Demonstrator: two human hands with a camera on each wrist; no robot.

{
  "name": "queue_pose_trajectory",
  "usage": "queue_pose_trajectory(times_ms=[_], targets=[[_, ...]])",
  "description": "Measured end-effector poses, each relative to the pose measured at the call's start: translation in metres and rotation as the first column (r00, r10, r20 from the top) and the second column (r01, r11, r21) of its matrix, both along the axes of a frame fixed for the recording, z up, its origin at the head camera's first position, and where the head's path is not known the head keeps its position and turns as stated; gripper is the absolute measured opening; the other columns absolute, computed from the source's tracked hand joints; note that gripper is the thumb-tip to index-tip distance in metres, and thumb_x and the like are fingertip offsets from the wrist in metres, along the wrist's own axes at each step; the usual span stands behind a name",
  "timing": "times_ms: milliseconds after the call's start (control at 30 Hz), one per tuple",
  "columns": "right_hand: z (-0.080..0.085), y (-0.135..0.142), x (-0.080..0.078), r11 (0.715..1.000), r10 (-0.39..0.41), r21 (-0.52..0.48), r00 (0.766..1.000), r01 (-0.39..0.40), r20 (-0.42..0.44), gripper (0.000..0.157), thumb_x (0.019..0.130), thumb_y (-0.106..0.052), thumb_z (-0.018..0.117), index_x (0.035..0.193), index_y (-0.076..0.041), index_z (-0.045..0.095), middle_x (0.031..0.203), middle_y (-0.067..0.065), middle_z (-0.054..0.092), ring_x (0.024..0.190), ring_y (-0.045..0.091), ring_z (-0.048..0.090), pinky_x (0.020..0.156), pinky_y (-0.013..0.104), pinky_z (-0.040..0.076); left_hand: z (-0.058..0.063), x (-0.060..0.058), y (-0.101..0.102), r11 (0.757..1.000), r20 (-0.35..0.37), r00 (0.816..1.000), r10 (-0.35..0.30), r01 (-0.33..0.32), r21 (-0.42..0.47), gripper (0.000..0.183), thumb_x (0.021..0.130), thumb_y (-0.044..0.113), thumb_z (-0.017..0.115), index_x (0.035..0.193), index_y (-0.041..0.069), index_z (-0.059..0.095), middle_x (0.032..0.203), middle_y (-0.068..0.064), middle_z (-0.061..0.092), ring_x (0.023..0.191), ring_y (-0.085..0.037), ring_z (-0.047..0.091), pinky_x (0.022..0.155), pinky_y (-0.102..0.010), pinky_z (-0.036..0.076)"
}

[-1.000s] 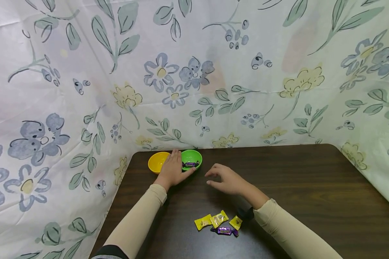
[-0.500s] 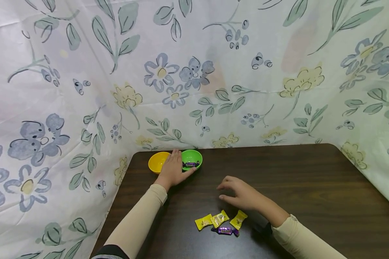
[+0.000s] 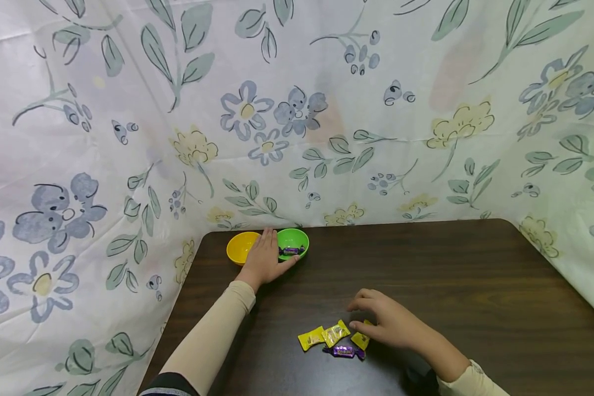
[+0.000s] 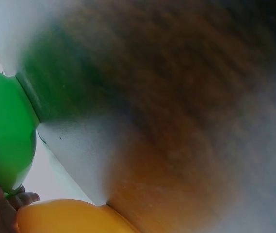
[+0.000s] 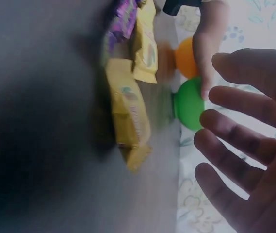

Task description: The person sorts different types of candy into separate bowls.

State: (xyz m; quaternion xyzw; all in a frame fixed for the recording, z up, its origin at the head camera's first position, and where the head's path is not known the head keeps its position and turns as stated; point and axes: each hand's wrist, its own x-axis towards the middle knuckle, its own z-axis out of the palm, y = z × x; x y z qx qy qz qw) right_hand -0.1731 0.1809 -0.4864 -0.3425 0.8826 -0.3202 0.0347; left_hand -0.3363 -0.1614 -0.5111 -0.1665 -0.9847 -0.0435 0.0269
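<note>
My left hand point(image 3: 264, 258) rests with straight fingers across the near sides of a yellow bowl point(image 3: 240, 248) and a green bowl point(image 3: 297, 240). Inside the green bowl lies a purple-wrapped candy point(image 3: 291, 251). My right hand point(image 3: 393, 322), fingers spread and nothing in them, hovers at the right end of a small group of wrapped candies. It partly covers one yellow candy point(image 3: 360, 340) in the head view; the right wrist view shows that yellow candy point(image 5: 128, 109) apart from the fingers. Two more yellow candies point(image 3: 335, 333) and a purple candy point(image 3: 344, 351) lie beside it.
The dark wooden table point(image 3: 450, 264) extends far to the right. Behind it and along the sides hangs a floral cloth point(image 3: 356, 121). Both bowls stand at the table's far left corner, close to the cloth.
My right hand has moved from near the green bowl, rightward and toward me, to the yellow candy at the right of the group. The left hand has stayed at the bowls.
</note>
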Motion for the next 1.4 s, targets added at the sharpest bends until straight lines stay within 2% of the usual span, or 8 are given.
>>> queue_pose_trajectory(times_ms=[167, 367, 567, 800, 1033, 1400], targets=[[-0.004, 0.004, 0.011, 1.0, 0.004, -0.006, 0.999, -0.004, 0.037, 0.02, 0.1, -0.028, 0.076, 0.115, -0.015, 0.078, 0.101, -0.005, 0.064, 0.076, 0.009, 0.056, 0.066, 0.018, 0.048, 0.0, 0.0, 0.0, 1.0, 0.01, 1.0, 0.001, -0.001, 0.011, 0.117, 0.096, 0.087, 0.03, 0.166, -0.006, 0.024, 0.174, -0.025, 0.024, 0.166, -0.036, 0.018, 0.135, -0.05, 0.016], [-0.008, 0.002, 0.022, 1.0, 0.023, -0.011, 0.997, -0.022, 0.076, 0.02, 0.099, -0.03, 0.078, 0.115, -0.018, 0.078, 0.102, -0.008, 0.065, 0.086, 0.003, 0.061, 0.072, 0.023, 0.057, 0.0, 0.0, 0.0, 1.0, 0.018, 1.0, 0.003, -0.003, 0.014, 0.116, 0.097, 0.087, 0.03, 0.166, -0.006, 0.022, 0.175, -0.025, 0.023, 0.166, -0.036, 0.016, 0.136, -0.05, 0.015], [-0.013, -0.004, 0.024, 0.999, 0.016, 0.027, 0.993, -0.019, 0.118, 0.023, 0.097, -0.034, 0.079, 0.115, -0.02, 0.078, 0.103, -0.011, 0.065, 0.087, -0.001, 0.059, 0.073, 0.023, 0.057, 0.001, 0.001, -0.001, 1.0, 0.005, 1.0, -0.002, 0.001, 0.025, 0.116, 0.097, 0.086, 0.033, 0.165, -0.007, 0.024, 0.174, -0.025, 0.024, 0.165, -0.037, 0.019, 0.135, -0.051, 0.017], [-0.018, -0.007, 0.027, 0.997, 0.017, 0.072, 0.995, -0.024, 0.098, 0.022, 0.098, -0.034, 0.078, 0.116, -0.021, 0.078, 0.104, -0.013, 0.065, 0.087, -0.002, 0.057, 0.073, 0.02, 0.054, 0.003, 0.001, -0.001, 1.0, 0.005, 1.0, 0.004, -0.004, 0.023, 0.115, 0.097, 0.085, 0.033, 0.166, -0.007, 0.023, 0.174, -0.025, 0.023, 0.166, -0.037, 0.017, 0.135, -0.05, 0.016], [-0.013, -0.013, 0.03, 0.992, 0.011, 0.122, 0.998, -0.019, 0.068, 0.022, 0.096, -0.035, 0.08, 0.112, -0.021, 0.079, 0.1, -0.014, 0.062, 0.083, -0.001, 0.052, 0.068, 0.019, 0.048, 0.001, 0.0, -0.001, 1.0, 0.003, 1.0, -0.005, 0.005, 0.027, 0.116, 0.097, 0.086, 0.033, 0.165, -0.007, 0.025, 0.174, -0.025, 0.024, 0.165, -0.037, 0.018, 0.135, -0.051, 0.016], [-0.014, -0.017, 0.031, 0.983, 0.022, 0.185, 1.0, -0.021, -0.006, 0.014, 0.092, -0.03, 0.084, 0.102, -0.022, 0.08, 0.096, -0.016, 0.062, 0.083, -0.005, 0.048, 0.069, 0.021, 0.05, 0.001, 0.001, 0.0, 1.0, 0.002, 1.0, -0.002, 0.002, 0.022, 0.115, 0.097, 0.085, 0.033, 0.165, -0.007, 0.025, 0.174, -0.025, 0.024, 0.165, -0.037, 0.018, 0.135, -0.051, 0.016]])
